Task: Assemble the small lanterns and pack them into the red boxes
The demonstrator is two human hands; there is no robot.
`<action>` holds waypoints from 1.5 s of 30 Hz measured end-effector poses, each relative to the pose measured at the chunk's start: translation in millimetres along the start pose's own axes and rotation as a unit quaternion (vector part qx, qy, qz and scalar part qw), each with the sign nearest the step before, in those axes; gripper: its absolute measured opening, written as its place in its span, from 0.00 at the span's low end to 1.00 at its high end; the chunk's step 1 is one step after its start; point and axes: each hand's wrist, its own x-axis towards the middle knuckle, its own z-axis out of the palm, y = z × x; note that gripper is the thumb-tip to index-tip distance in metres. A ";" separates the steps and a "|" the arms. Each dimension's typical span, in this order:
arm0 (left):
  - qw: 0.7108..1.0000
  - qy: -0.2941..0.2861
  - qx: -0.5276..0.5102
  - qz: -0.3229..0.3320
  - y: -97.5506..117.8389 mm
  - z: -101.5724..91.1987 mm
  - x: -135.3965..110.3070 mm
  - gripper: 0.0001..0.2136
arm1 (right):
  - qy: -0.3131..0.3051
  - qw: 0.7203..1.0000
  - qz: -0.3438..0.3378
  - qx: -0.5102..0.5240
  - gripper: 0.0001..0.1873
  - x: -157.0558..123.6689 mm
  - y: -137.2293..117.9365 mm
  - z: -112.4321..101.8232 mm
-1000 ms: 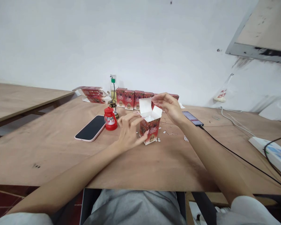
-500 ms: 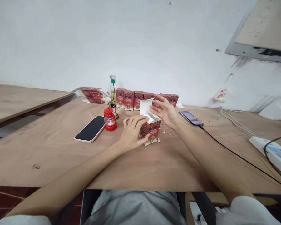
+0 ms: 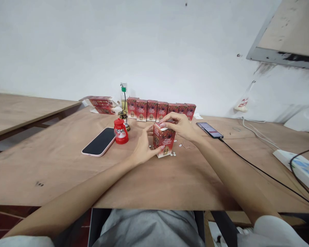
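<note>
A red printed carton [image 3: 165, 141] stands upright on the table in front of me. My left hand [image 3: 143, 146] grips its left side, thumb across the front face and fingers behind. On its top, my right hand [image 3: 179, 125] holds the lid flap, fingers bent over the edge; part of the top is hidden beneath them. Left of the carton stands a small red lantern [image 3: 121, 132], with a bronze-coloured lantern [image 3: 124, 118] behind it. A row of similar red cartons [image 3: 146, 110] lines the wall side of the table.
A pink-cased phone [image 3: 99, 141] lies at left; another phone [image 3: 210, 130] with a black cable lies at right. Flattened cartons [image 3: 103, 104] and a pump bottle [image 3: 124, 96] are at the back. A power strip [image 3: 296, 169] sits at the right edge. Small white bits [image 3: 173, 154] lie by the carton.
The carton's raised white flap has been folded down over the top. My right hand has come down onto it, and my left fingers have moved from the top to the side.
</note>
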 end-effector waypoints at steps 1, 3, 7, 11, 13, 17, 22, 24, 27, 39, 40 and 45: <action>0.999 -0.022 -0.031 -0.028 -2.8 2.5 -0.6 0.38 | 0.010 1.000 -0.019 -0.022 0.12 -0.5 0.5 1.0; 0.992 -0.054 -0.077 -0.086 -7.8 7.1 -1.9 0.36 | 0.031 0.997 -0.052 -0.046 0.11 -1.7 2.6 3.6; 0.976 -0.067 -0.135 -0.158 -14.5 11.3 -2.3 0.31 | 0.070 0.988 -0.112 -0.086 0.11 -8.2 13.9 13.7; 0.961 -0.051 -0.188 -0.196 -15.8 10.9 -0.6 0.31 | 0.154 0.963 -0.131 -0.177 0.12 -19.5 29.3 30.5; 0.955 -0.044 -0.200 -0.212 -15.2 10.6 0.3 0.32 | 0.173 0.957 -0.129 -0.194 0.12 -22.1 34.1 35.1; 0.949 -0.040 -0.204 -0.237 -13.9 9.8 1.4 0.33 | 0.122 0.974 -0.119 -0.152 0.10 -16.7 36.9 27.0; 0.951 -0.051 -0.200 -0.229 -10.8 7.7 1.5 0.33 | 0.140 0.983 -0.047 -0.110 0.11 -6.8 34.2 14.3; 0.954 -0.050 -0.191 -0.228 -9.3 7.1 1.0 0.33 | 0.144 0.984 -0.041 -0.095 0.09 -5.4 32.0 15.1; 0.955 -0.051 -0.187 -0.224 -8.6 7.0 0.0 0.32 | 0.141 0.984 -0.056 -0.096 0.09 -6.8 29.7 17.7; 0.971 -0.067 -0.147 -0.174 -7.0 6.2 -5.8 0.31 | 0.048 0.978 -0.163 -0.122 0.16 -42.0 37.5 11.5; 0.974 -0.075 -0.134 -0.169 -5.8 5.1 -6.3 0.31 | 0.042 0.978 -0.164 -0.121 0.15 -43.0 35.0 12.1; 0.976 -0.100 -0.104 -0.162 1.3 -0.5 -5.9 0.32 | 0.023 0.992 -0.080 -0.090 0.22 -43.1 16.6 17.5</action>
